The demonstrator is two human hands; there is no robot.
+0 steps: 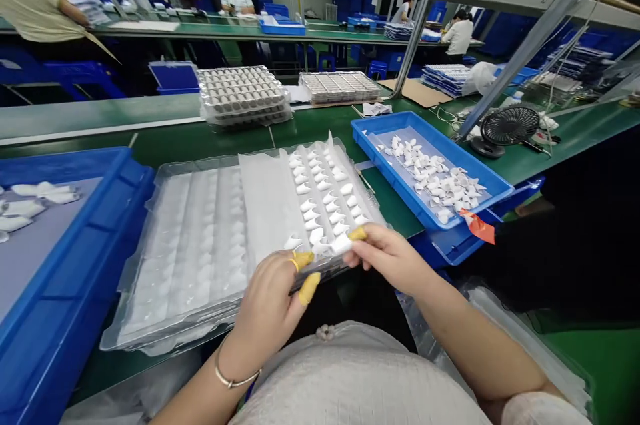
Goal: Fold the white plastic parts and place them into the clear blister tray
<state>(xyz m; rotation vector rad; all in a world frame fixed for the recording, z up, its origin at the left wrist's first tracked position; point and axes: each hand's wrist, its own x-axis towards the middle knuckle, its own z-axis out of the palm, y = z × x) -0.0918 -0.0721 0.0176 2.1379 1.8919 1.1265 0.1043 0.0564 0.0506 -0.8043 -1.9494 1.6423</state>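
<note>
My right hand (387,253), a yellow cot on one finger, pinches a small white plastic part (342,244) over the near edge of a clear tray (150,272). My left hand (275,295) is at the same edge, its yellow-covered thumb and forefinger apart with nothing seen between them. Close to its fingertips lies another white part (320,246). Rows of similar white parts (327,195) fill the tray's right side. A translucent white sheet (267,202) covers the middle, and the left side's rows look veiled by a thin sheet.
To the right, a blue bin (367,138) holds many loose white parts; another blue bin (55,265) with larger white pieces stands left. Stacked trays (245,95) are behind. A black fan (510,126) and metal posts stand at right. Several people sit or stand at benches beyond.
</note>
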